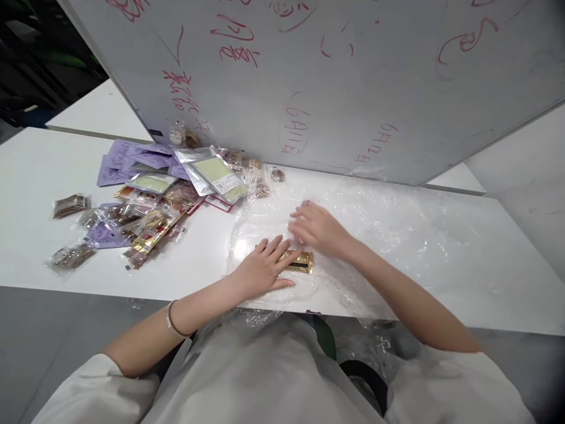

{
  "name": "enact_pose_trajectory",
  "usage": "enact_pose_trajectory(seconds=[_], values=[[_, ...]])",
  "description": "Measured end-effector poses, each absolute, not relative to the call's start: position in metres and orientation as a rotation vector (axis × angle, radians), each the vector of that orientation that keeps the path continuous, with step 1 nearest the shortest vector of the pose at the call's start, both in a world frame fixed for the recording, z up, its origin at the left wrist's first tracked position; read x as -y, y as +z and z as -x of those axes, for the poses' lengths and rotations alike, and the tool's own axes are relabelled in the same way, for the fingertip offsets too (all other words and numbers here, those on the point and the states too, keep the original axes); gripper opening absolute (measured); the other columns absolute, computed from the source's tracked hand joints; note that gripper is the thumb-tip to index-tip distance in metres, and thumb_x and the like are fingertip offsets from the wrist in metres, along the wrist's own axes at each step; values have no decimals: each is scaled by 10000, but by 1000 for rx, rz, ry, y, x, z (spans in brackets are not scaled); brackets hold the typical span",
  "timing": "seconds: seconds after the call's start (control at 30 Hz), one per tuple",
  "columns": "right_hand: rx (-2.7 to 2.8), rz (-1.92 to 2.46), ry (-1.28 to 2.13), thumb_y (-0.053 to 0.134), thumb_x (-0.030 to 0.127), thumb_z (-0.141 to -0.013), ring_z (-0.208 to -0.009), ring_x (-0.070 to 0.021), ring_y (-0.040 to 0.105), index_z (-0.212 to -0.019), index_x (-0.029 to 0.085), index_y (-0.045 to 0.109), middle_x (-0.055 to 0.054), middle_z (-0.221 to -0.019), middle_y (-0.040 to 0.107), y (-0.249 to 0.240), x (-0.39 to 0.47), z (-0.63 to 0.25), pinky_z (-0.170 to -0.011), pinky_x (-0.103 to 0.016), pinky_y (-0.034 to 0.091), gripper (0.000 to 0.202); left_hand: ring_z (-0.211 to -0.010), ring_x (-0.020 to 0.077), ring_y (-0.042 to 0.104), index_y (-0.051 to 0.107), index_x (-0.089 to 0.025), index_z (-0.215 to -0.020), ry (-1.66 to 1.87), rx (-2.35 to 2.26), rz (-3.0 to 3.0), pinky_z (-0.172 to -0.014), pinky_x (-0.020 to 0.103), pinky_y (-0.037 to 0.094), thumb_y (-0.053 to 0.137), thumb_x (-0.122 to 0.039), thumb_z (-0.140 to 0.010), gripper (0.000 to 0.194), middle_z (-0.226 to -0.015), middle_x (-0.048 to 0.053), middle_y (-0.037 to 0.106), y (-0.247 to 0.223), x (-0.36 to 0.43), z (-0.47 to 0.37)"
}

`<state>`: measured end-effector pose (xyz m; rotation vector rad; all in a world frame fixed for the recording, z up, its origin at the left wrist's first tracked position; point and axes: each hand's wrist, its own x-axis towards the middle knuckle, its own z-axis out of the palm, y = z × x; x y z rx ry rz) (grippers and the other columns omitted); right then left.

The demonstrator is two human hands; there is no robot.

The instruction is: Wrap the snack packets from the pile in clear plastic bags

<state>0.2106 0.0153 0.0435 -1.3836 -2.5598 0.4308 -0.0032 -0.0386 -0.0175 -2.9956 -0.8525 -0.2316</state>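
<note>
My left hand (262, 272), with a bracelet on its wrist, lies flat with fingers spread over a small gold sachet (302, 262). The sachet has a dark stripe, and its left part is hidden under my fingers. Beneath it is a sheet of thin clear plastic film (379, 235), wrinkled and spread over the right part of the table. My right hand (320, 228) hovers or rests just beyond the sachet, its fingers apart and pointing left over the film. Whether it touches the film cannot be made out.
A pile of purple pouches (115, 166), a silver pouch with a green panel (219, 175) and clear bags of dried food (73, 257) covers the left of the white table (26, 235). A whiteboard (265, 100) with red writing stands along the back edge. Film hangs over the front edge.
</note>
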Motion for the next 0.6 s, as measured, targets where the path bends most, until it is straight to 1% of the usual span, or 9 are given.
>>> enact_pose_trajectory(seconds=[0.07,0.13,0.2,0.23,0.3,0.37,0.4,0.5,0.6], values=[[2337,1550,348,382,377,-1010,-1081,-283,605,-1065,168,707,-129,-1112,704,51,-60,-203,-987,-461,435,390,-1409,386,388,334,-195,-1539,-238,873,3009,-1077,510,329,336,-640,-982,713,-1510,178,457,-15,39,4],[2175,1671,283,410,336,-995,-1136,-289,576,-1155,147,669,-142,-1207,670,54,-106,-190,-1000,-441,423,358,-1406,379,389,342,-194,-1531,-261,897,3044,-1073,509,334,342,-599,-1000,668,-1489,172,475,-11,38,4],[2123,1811,370,539,402,-936,-1180,-319,552,-1280,123,592,-180,-1313,608,50,-143,-174,-998,-445,429,446,-1391,365,404,399,-171,-1484,-312,922,3097,-1069,507,346,364,-521,-1021,581,-1424,173,521,-10,36,4],[2121,1870,423,609,410,-888,-1173,-337,555,-1271,110,594,-202,-1317,595,47,-157,-167,-990,-450,435,487,-1373,357,420,439,-154,-1439,-355,935,3129,-1063,505,358,377,-480,-1027,529,-1370,177,547,-10,35,4],[2117,1930,496,715,351,-784,-1113,-353,584,-1184,86,638,-232,-1279,592,40,-174,-156,-961,-449,454,485,-1322,344,458,501,-133,-1326,-471,968,3191,-1037,509,396,411,-429,-1023,433,-1262,185,575,-11,31,5],[2085,1933,521,739,249,-717,-1054,-337,610,-1091,75,673,-232,-1229,598,35,-181,-152,-930,-428,474,418,-1275,341,484,515,-142,-1249,-588,1007,3240,-998,525,437,454,-414,-1006,370,-1213,188,565,-13,29,6],[2059,1928,529,730,210,-702,-1048,-322,614,-1082,78,675,-222,-1223,597,34,-181,-153,-925,-412,481,406,-1270,346,483,509,-150,-1238,-636,1023,3258,-985,537,449,476,-408,-996,355,-1213,189,556,-13,28,7],[1939,1911,530,674,167,-731,-1111,-276,594,-1201,111,629,-185,-1277,576,31,-179,-166,-964,-376,475,476,-1325,363,439,480,-157,-1277,-687,1069,3284,-1017,572,434,508,-403,-983,385,-1267,202,527,-6,27,10],[1795,1919,561,590,195,-815,-1124,-239,598,-1367,108,500,-200,-1340,545,27,-178,-185,-939,-351,498,567,-1404,347,375,435,-164,-1371,-606,1159,3315,-1089,560,393,468,-445,-1001,466,-1399,219,466,6,26,19]])
